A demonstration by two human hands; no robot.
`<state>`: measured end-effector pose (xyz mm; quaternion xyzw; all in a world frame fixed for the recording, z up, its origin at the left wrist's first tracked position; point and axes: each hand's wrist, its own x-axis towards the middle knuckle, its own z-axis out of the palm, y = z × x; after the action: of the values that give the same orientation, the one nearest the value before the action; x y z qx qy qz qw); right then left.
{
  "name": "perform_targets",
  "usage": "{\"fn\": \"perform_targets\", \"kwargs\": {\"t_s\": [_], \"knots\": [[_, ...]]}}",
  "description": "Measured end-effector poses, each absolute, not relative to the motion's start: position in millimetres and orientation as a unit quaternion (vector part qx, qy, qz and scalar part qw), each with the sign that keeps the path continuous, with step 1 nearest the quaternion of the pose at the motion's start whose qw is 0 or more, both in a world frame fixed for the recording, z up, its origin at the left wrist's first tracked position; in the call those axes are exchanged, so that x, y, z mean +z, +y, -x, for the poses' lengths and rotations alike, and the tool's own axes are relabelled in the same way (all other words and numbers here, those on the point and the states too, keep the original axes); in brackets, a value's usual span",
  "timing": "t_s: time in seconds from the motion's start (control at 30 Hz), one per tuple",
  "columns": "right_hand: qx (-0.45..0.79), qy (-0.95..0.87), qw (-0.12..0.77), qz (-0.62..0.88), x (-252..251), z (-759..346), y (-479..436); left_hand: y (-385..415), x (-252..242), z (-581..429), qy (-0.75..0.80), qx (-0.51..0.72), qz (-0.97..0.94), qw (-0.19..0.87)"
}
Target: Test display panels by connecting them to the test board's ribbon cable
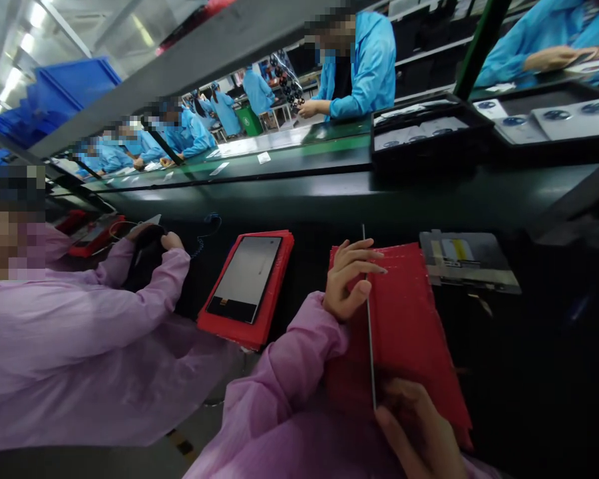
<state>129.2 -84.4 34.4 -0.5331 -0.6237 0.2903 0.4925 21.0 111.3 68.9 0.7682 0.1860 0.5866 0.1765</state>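
Note:
A thin flat panel (371,346) stands on edge over a stack of red sheets (409,313), so mostly its narrow side shows. My left hand (350,283) is at its upper part, fingers spread and reaching across the edge. The lower end of the panel is pinched between the thumb and fingers of my right hand (419,426), which is partly blurred. To the left, a tablet-like panel (247,276) lies face up on another red stack (274,293). A silvery flat part with a yellow strip (472,259) lies right of the red sheets.
A co-worker in a pink sleeve (150,293) handles a dark object at the left. Behind the work surface runs a green conveyor line (299,179). Black trays (429,150) with white pieces stand at the back right. A grey beam (180,66) crosses overhead.

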Motion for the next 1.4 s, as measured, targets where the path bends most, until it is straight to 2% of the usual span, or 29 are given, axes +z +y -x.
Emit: {"fn": "perform_targets", "kwargs": {"t_s": [0.43,0.83,1.03,1.13,1.4], "knots": [[0.369,-0.531,0.557,0.521,48.7,-116.2,-77.2,121.2,59.5,-19.4,0.174,0.623,-0.754,0.114],[0.504,-0.499,0.540,0.453,55.6,-125.0,-62.6,123.5,57.6,-18.3,0.179,0.611,-0.763,0.111],[0.512,-0.525,0.528,0.428,57.5,-131.6,-55.9,121.0,60.6,-19.9,0.174,0.603,-0.769,0.122],[0.514,-0.515,0.533,0.432,57.4,-129.8,-57.5,121.9,58.2,-18.6,0.188,0.599,-0.765,0.140],[0.539,-0.461,0.543,0.450,53.8,-124.4,-62.5,125.2,45.8,-12.6,0.279,0.534,-0.752,0.268]]}}
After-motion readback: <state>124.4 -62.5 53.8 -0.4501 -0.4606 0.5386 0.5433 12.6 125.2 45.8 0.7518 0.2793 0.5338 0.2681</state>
